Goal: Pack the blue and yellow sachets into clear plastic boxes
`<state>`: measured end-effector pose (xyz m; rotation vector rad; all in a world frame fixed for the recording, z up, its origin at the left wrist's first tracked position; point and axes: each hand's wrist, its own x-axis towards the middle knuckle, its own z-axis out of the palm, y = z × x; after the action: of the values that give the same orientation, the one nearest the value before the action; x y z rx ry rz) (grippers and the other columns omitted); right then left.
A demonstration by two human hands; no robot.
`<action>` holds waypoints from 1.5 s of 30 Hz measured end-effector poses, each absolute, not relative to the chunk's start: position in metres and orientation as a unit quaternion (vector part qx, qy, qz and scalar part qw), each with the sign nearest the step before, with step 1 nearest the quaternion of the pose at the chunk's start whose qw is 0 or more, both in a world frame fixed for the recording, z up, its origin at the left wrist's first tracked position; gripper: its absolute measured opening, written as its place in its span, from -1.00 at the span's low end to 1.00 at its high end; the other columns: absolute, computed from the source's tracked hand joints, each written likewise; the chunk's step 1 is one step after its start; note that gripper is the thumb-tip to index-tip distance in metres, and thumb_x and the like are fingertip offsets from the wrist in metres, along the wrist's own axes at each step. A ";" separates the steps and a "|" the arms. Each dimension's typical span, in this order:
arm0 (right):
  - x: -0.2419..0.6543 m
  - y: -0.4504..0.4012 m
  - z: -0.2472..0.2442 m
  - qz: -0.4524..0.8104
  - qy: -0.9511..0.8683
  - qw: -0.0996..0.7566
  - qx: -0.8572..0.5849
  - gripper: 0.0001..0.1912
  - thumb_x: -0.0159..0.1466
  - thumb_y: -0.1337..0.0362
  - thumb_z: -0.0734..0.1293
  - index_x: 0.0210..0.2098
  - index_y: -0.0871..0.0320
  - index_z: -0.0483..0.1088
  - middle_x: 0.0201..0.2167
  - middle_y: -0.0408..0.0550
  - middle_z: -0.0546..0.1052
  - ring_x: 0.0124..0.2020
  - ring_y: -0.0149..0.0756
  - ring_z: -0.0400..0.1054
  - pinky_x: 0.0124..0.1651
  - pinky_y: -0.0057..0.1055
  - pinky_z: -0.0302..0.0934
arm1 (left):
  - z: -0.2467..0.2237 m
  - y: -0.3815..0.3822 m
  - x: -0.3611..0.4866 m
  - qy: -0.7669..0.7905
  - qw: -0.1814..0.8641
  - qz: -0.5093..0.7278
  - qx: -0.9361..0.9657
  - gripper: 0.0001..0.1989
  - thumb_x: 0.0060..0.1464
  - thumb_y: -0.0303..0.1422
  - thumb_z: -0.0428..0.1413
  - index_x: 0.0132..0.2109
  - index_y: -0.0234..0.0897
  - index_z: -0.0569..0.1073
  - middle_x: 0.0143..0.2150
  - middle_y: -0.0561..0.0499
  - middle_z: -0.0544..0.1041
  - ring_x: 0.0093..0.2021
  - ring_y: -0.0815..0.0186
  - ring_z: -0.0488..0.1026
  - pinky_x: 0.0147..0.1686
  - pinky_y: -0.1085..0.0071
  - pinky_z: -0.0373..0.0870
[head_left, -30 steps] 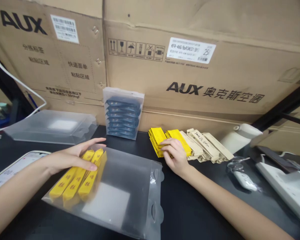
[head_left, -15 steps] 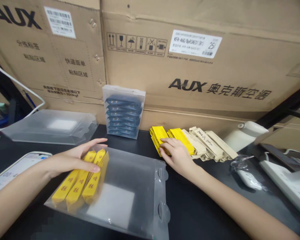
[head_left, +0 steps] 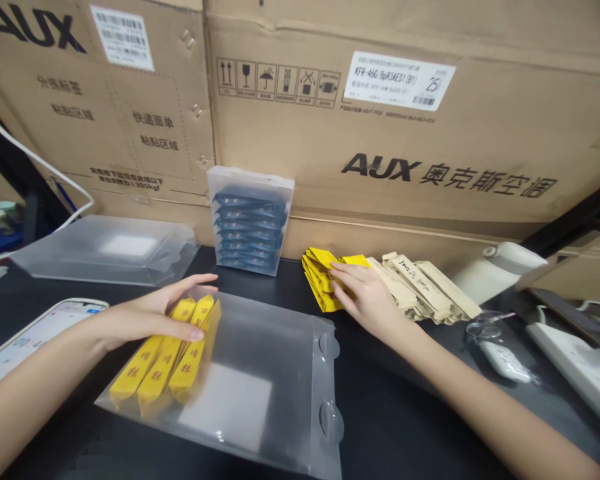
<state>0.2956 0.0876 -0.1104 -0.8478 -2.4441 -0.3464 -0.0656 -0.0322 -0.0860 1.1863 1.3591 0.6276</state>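
Note:
A frosted clear plastic case lies open on the black table, with three yellow packets side by side in its left end. My left hand rests over these packets, thumb on the rightmost one and fingers spread toward the case's back edge. At the row of packets by the cardboard, my right hand pinches a yellow packet at the row's left end. More yellow shows behind its fingers. Several beige packets lean together just to the right.
Blue packets fill an upright clear case against the cardboard box. Another frosted case lies at the back left, above a phone. A white bottle, a bagged white item and a power strip are on the right.
My right hand has closed on the leftmost yellow packets, which now look bent and shifted. My left hand stays on the packets in the case. The whole view has moved slightly.

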 end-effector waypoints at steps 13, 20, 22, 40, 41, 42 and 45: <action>0.297 0.077 -0.090 -0.181 -0.859 0.406 -0.255 -0.63 0.30 0.39 0.25 0.10 0.15 0.40 0.09 0.17 0.49 0.12 0.00 0.38 0.17 0.03 0.24 | -0.084 -0.031 -0.061 0.600 0.557 0.275 0.504 -0.11 -0.14 -0.26 0.33 0.29 -0.01 0.08 0.25 -0.06 0.35 0.10 0.07 0.45 0.00 0.26 0.45; 0.300 0.064 -0.065 -0.001 -0.801 0.473 -0.368 -0.81 0.26 0.24 0.33 -0.17 0.12 0.54 -0.24 0.02 0.60 -0.38 -0.25 0.49 -0.43 -0.37 0.40 | -0.082 -0.029 -0.065 0.631 0.496 0.279 0.527 -0.35 -0.15 -0.22 0.30 0.11 -0.13 0.28 -0.14 0.04 0.52 -0.14 0.14 0.51 -0.18 0.31 0.47; 0.303 0.064 -0.058 0.091 -0.821 0.395 -0.402 -0.80 0.24 0.22 0.34 -0.20 0.14 0.54 -0.31 -0.02 0.61 -0.54 -0.35 0.43 -0.57 -0.43 0.34 | -0.083 -0.028 -0.067 0.631 0.494 0.278 0.530 -0.37 -0.16 -0.22 0.30 0.09 -0.13 0.29 -0.15 0.05 0.52 -0.15 0.15 0.50 -0.19 0.32 0.47; 0.314 0.081 -0.060 0.542 -0.701 0.233 -0.400 -0.63 0.13 0.19 0.43 -0.15 0.09 0.25 -0.37 -0.12 0.53 -0.45 -0.35 0.48 -0.59 -0.50 0.42 | -0.079 -0.028 -0.070 0.621 0.507 0.280 0.528 -0.45 -0.08 -0.26 0.29 0.05 -0.15 0.28 -0.19 0.09 0.53 -0.18 0.19 0.51 -0.19 0.37 0.45; 0.313 0.081 -0.061 0.551 -0.699 0.234 -0.390 -0.65 0.12 0.21 0.43 -0.17 0.09 0.26 -0.36 -0.13 0.52 -0.42 -0.35 0.48 -0.55 -0.48 0.44 | -0.078 -0.028 -0.069 0.620 0.510 0.280 0.526 -0.46 -0.07 -0.26 0.29 0.05 -0.15 0.28 -0.18 0.09 0.52 -0.18 0.20 0.51 -0.18 0.37 0.45; 0.312 0.081 -0.062 0.554 -0.705 0.231 -0.377 -0.69 0.11 0.24 0.43 -0.21 0.10 0.28 -0.35 -0.13 0.51 -0.40 -0.35 0.48 -0.50 -0.46 0.45 | -0.077 -0.029 -0.069 0.621 0.512 0.281 0.523 -0.47 -0.06 -0.26 0.28 0.04 -0.16 0.28 -0.18 0.09 0.51 -0.18 0.21 0.51 -0.19 0.37 0.45; 0.300 0.074 -0.077 0.521 -0.749 0.232 -0.337 -0.79 0.09 0.32 0.43 -0.37 0.14 0.29 -0.37 -0.15 0.47 -0.38 -0.40 0.46 -0.38 -0.47 0.42 | -0.074 -0.030 -0.066 0.621 0.519 0.288 0.512 -0.47 -0.05 -0.26 0.29 0.04 -0.16 0.27 -0.19 0.10 0.50 -0.21 0.23 0.52 -0.20 0.38 0.46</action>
<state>0.3001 0.0736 -0.0766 -0.9262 -2.0583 1.4310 -0.0665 -0.0303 -0.0744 1.2285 1.4889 0.6919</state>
